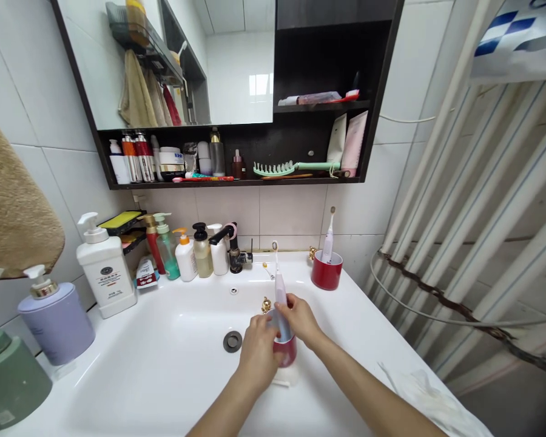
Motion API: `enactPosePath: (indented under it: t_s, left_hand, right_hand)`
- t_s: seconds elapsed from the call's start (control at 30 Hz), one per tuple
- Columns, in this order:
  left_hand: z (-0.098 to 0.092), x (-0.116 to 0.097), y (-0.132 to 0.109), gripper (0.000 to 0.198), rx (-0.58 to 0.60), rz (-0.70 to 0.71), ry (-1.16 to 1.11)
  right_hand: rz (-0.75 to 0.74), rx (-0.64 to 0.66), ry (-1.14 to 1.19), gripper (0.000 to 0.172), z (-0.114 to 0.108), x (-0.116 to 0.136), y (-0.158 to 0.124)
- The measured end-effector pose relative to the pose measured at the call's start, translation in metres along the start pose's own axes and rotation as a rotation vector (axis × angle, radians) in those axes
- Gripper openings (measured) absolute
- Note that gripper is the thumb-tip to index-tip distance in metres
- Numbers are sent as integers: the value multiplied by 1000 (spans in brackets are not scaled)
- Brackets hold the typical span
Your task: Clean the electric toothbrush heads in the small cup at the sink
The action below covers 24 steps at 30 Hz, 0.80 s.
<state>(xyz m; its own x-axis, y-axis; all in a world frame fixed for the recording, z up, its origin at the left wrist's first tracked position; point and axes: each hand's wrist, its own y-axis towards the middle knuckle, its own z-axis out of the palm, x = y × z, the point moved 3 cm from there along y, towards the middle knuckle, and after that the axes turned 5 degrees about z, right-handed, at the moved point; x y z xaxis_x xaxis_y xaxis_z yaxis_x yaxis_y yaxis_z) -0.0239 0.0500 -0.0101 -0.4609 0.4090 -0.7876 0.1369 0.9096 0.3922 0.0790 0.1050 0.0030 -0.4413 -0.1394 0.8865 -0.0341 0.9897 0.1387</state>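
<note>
Over the right side of the basin, my left hand (258,350) is wrapped round a red cup (287,353) with a pale inside and a gold-coloured handle (266,304). My right hand (303,318) pinches a pale pink electric toothbrush (279,287) at its body. The toothbrush stands nearly upright, head up, its lower end inside the cup's mouth. On the counter's back right corner is a second red cup (326,274) with another electric toothbrush (328,244) leaning in it.
A white sink (164,352) with a drain (232,341) lies below. Behind it stands a black faucet (237,252). Pump bottles (202,255) line the left and back. A shelf cabinet (236,182) hangs above; a crumpled clear plastic bag (428,388) and pipes (464,243) are at right.
</note>
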Motion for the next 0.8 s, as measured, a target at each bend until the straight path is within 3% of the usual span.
enactPosePath:
  t_s: [0.27,0.6,0.8]
  left_hand:
    - [12,-4,21,19,57,100,159]
    - [19,-20,128,21,-35,299,133]
    - [30,-7,161,22,-72,296,107]
  right_hand:
    - [-37,-6,-168,21,-8,-3,9]
    - [-24,-193,-325,23,-53,26,99]
    - [32,-251,-398,20,-56,21,135]
